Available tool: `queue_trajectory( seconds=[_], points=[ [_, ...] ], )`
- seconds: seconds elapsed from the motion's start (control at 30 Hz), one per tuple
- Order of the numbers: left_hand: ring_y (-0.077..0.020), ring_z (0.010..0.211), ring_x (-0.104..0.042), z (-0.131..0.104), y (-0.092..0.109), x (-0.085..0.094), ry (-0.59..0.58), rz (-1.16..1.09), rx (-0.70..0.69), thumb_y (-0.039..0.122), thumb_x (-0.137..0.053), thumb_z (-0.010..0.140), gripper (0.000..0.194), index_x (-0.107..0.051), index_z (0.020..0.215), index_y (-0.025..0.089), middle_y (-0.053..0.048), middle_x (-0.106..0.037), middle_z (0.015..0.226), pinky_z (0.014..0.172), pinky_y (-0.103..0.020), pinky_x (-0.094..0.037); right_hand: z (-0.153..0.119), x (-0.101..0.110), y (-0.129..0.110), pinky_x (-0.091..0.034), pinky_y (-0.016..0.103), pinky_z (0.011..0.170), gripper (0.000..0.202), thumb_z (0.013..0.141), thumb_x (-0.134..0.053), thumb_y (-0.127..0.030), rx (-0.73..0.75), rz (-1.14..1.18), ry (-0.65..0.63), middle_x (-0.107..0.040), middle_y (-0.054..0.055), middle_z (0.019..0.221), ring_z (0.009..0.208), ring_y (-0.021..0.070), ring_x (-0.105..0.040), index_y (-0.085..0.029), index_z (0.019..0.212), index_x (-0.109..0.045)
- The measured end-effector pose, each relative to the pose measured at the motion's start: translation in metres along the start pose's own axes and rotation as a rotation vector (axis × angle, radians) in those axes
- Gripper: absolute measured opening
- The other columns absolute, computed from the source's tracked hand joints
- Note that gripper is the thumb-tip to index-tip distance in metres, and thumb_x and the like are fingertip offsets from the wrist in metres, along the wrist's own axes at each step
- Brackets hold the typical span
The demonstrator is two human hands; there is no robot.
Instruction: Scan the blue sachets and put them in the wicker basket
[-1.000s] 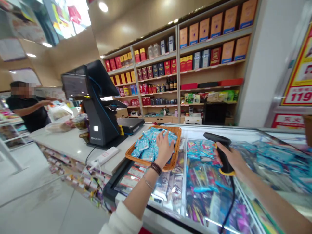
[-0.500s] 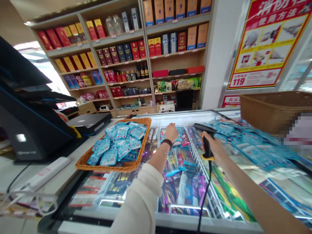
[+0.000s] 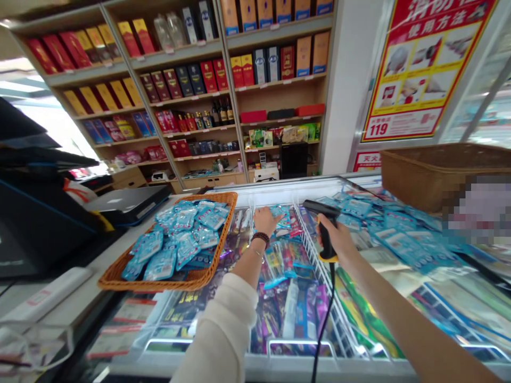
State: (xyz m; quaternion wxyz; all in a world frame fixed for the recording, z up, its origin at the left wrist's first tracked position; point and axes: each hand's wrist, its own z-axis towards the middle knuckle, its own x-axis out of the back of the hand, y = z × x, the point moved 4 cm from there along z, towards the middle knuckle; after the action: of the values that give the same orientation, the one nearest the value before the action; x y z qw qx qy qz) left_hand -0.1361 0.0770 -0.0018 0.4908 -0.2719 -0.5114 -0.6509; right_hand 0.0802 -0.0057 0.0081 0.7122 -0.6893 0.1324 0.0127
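My left hand, with a beaded bracelet at the wrist, reaches over the far end of a white wire compartment in the chest freezer. Its thumb is spread to the right, and the fingers look apart above small blue packets. What lies right under the palm is hidden. My right hand grips a black and yellow barcode scanner by its handle, a cable hanging down from it. Long packaged ice pops lie in the compartment below my left hand. An orange wicker basket full of blue packets stands at the left.
More blue packets are spread at the right, before a brown bin. A flat scale and a dark checkout terminal stand at the left. Shelves of boxed bottles line the back wall.
The view has turned a little, so most things sit further left. My left hand has opened out, its thumb now spread over the packets. My right hand still holds the scanner.
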Motion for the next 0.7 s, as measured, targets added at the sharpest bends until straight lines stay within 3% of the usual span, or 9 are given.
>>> queue_trajectory(
  seconds=[0.2, 0.37, 0.53, 0.7],
  points=[
    [-0.0283, 0.098, -0.072, -0.037, -0.032, 0.015, 0.081, -0.357, 0.146, 0.036, -0.069, 0.088, 0.029, -0.068, 0.110, 0.018, -0.012, -0.076, 0.103, 0.085, -0.037, -0.052, -0.013, -0.017, 0.000, -0.040, 0.021, 0.032, 0.038, 0.076, -0.077, -0.052, -0.045, -0.055, -0.127, -0.058, -0.002, 0.053, 0.036, 0.0101, -0.051, -0.020, 0.073, -0.059],
    [-0.0151, 0.062, -0.069, -0.056, -0.047, 0.006, 0.127, -0.969, 0.243, 0.025, -0.063, 0.089, 0.026, -0.063, 0.114, 0.017, -0.004, -0.072, 0.084, 0.067, -0.030, -0.057, -0.018, -0.025, 0.008, -0.037, 0.022, 0.032, 0.036, 0.079, -0.074, -0.053, -0.034, -0.109, -0.239, -0.057, -0.002, 0.048, 0.034, 0.0105, -0.048, -0.021, 0.071, -0.058],
    [-0.0102, 0.059, -0.063, -0.058, -0.049, 0.002, 0.185, -1.314, 0.281, 0.019, -0.068, 0.084, 0.025, -0.063, 0.108, 0.014, 0.003, -0.061, 0.070, 0.069, -0.028, -0.060, -0.023, -0.029, 0.009, -0.037, 0.023, 0.034, 0.040, 0.078, -0.072, -0.058, 0.040, -0.190, -0.310, -0.057, -0.002, 0.047, 0.035, 0.0113, -0.049, -0.022, 0.068, -0.057],
    [-0.0089, 0.060, -0.061, -0.057, -0.049, 0.005, 0.229, -1.397, 0.294, 0.016, -0.069, 0.082, 0.024, -0.062, 0.105, 0.014, 0.005, -0.058, 0.066, 0.071, -0.028, -0.061, -0.034, -0.035, -0.001, -0.038, 0.023, 0.036, 0.048, 0.078, -0.068, -0.063, 0.092, -0.299, -0.401, -0.053, -0.001, 0.042, 0.034, 0.0109, -0.047, -0.021, 0.061, -0.054]
  ],
)
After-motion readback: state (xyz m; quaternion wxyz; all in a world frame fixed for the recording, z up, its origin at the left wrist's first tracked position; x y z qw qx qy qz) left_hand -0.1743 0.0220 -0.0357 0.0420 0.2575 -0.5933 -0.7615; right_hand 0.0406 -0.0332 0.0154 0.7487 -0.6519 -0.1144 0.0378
